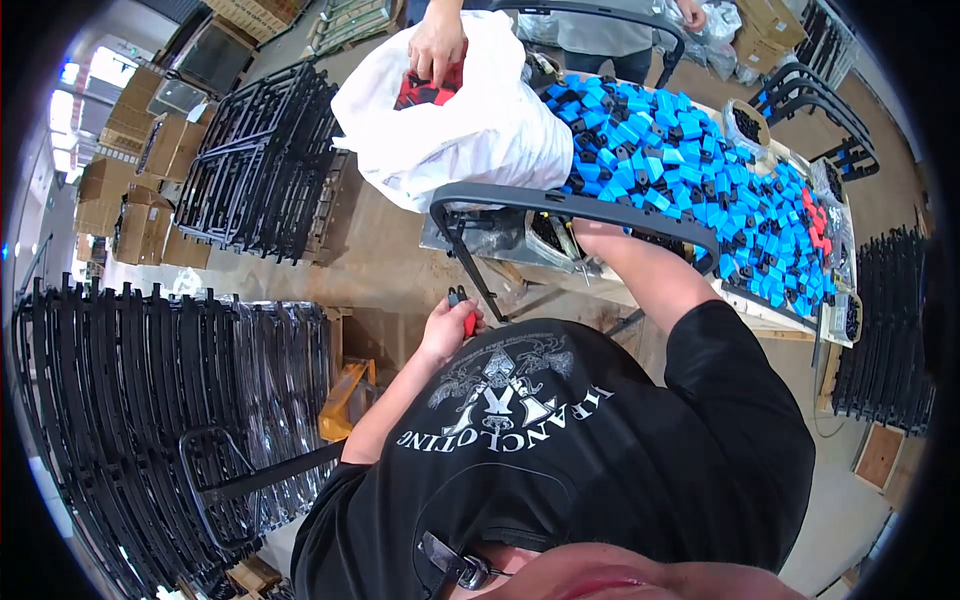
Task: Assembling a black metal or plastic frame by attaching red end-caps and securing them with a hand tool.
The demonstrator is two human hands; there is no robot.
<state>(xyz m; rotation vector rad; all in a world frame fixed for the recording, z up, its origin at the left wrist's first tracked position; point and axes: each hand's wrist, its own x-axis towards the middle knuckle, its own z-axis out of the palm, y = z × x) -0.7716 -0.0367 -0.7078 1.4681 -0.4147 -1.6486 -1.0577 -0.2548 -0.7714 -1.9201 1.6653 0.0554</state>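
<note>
Low in front of my body, my left hand (450, 328) is closed round a small red and black plastic piece (469, 318). My right arm stretches forward to the table edge, passing under the black metal frame (570, 203). There my right hand (592, 238) is at a small bin (545, 238) of dark parts, its fingers mostly hidden by the frame bar. Right of it, a large heap of blue plastic pieces (650, 140) covers the table. A white sack (480, 150) stands at the far left of the table, and another person's hand (437, 48) reaches into the red pieces (428, 90) inside.
Stacked black frames (255, 160) stand at the far left, with more racks (110, 390) to my near left. A yellow pallet jack part (347, 398) is beside them. Cardboard boxes (145, 225) line the left. Red pieces (815, 222) and a bin (745, 125) sit on the table.
</note>
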